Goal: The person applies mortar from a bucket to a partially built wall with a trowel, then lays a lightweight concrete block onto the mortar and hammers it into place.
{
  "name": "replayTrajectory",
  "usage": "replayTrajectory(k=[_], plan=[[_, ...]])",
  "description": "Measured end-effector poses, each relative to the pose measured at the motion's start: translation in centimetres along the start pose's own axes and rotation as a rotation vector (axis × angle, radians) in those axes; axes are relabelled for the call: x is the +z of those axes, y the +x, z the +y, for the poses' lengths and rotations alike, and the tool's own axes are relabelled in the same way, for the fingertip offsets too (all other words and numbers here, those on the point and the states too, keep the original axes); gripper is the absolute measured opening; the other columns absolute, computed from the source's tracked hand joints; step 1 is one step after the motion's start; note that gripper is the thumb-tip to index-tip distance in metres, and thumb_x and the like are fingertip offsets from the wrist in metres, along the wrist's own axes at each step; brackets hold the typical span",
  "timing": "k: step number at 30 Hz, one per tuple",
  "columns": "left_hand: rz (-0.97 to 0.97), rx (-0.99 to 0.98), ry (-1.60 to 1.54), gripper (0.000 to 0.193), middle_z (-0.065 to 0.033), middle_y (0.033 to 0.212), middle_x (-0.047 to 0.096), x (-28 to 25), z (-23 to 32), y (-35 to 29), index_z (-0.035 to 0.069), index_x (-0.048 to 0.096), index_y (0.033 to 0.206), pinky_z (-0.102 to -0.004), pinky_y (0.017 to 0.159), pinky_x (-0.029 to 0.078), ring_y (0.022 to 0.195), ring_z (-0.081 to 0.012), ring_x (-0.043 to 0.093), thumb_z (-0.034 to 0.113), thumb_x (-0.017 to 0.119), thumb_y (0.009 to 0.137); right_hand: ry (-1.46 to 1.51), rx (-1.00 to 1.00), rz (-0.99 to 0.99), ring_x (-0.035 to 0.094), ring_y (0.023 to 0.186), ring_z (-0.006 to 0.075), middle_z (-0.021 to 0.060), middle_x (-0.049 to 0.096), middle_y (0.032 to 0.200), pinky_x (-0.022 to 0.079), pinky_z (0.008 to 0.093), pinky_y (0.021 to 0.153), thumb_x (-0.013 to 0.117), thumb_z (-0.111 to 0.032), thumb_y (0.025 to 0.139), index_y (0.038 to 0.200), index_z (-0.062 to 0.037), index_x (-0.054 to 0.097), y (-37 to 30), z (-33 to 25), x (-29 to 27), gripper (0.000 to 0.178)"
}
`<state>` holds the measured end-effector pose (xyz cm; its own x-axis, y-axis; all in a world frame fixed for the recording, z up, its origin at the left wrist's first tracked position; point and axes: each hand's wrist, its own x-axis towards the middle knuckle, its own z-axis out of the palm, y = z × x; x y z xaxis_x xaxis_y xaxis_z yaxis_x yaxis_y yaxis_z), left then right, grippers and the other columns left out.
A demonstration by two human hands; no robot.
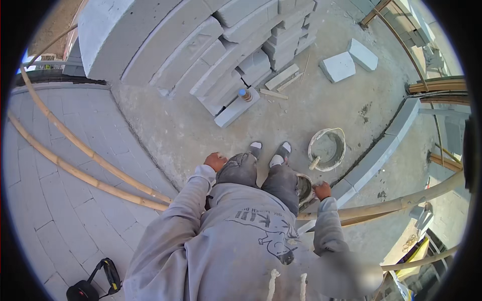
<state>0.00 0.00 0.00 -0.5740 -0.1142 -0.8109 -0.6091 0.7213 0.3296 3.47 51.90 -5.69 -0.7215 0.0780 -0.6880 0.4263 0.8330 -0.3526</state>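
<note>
My left hand point(216, 161) hangs beside my left thigh with its fingers curled; whatever it may hold is hidden. Beside my right leg, my right hand point(323, 190) is closed at the edge of a mortar-smeared bucket point(304, 189), apparently gripping its rim or handle. My leg hides part of that bucket. A second round bucket point(340, 159), with grey contents, stands on the floor ahead to the right. Against its near left edge rests a pale stick-like handle point(315, 163).
A stacked wall of pale blocks point(201, 55) rises ahead; a blue-capped bottle point(244, 95) stands on a low block point(231, 113). Two loose blocks point(338, 67) and wood strips point(282, 77) lie beyond. Bamboo poles point(90, 160) cross at left and right point(401, 202). A black bag point(83, 290) lies lower left.
</note>
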Motion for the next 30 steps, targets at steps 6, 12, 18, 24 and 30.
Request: replayTrajectory(k=[6,12,18,24,30], plan=[[0.111,0.163,-0.547,0.042,-0.0174,0.106,0.062,0.3,4.6,-1.4,0.004,0.062,0.106,-0.0362,0.087,0.043,0.101,-0.0306,0.058,0.037,0.057,0.080,-0.348,-0.291,0.334,0.062,0.062,0.0282,0.0173,0.063,0.069,0.050,0.0371,0.062,0.063,-0.020,0.073,0.077,0.0019,0.063,7.9,-8.9,-11.8,0.022],[0.300,0.051,-0.519,0.042,-0.0163,0.096,0.064,2.1,-4.7,-1.8,0.002,0.061,0.105,-0.0358,0.078,0.047,0.087,-0.0309,0.061,0.035,0.059,0.080,-0.073,-0.339,0.186,0.062,0.076,0.0316,0.0171,0.063,0.079,0.049,0.0368,0.068,0.064,-0.017,0.073,0.086,-0.0016,0.058,10.7,-24.5,-11.4,0.021],[0.538,-0.420,-0.609,0.046,-0.0197,0.098,0.062,5.8,-17.4,-1.8,-0.001,0.055,0.108,-0.0408,0.081,0.047,0.092,-0.0351,0.059,0.029,0.065,0.075,-0.327,-0.459,0.091,0.062,0.063,0.0241,0.0166,0.063,0.087,0.050,0.0337,0.056,0.069,-0.022,0.073,0.112,-0.0009,0.047,9.1,-35.8,-1.3,0.049],[0.548,-0.392,-0.503,0.074,-0.0157,0.124,0.047,9.5,-22.8,7.6,0.007,0.037,0.132,-0.0414,0.090,0.043,0.114,-0.0330,0.046,0.028,0.072,0.070,-0.507,-0.581,0.276,0.055,0.100,0.0370,0.0253,0.056,0.107,0.044,0.0423,0.084,0.072,-0.031,0.071,0.123,-0.0003,0.042,18.5,-44.2,8.5,0.067],[0.641,-0.137,-0.297,0.086,-0.0131,0.138,0.033,7.0,-18.5,22.7,0.012,0.025,0.139,-0.0468,0.104,0.025,0.128,-0.0289,0.030,0.027,0.073,0.070,-0.659,-0.608,0.339,0.053,0.101,0.0418,0.0291,0.055,0.106,0.042,0.0438,0.086,0.076,-0.036,0.067,0.111,0.0044,0.051,28.1,-46.1,13.0,0.065]])
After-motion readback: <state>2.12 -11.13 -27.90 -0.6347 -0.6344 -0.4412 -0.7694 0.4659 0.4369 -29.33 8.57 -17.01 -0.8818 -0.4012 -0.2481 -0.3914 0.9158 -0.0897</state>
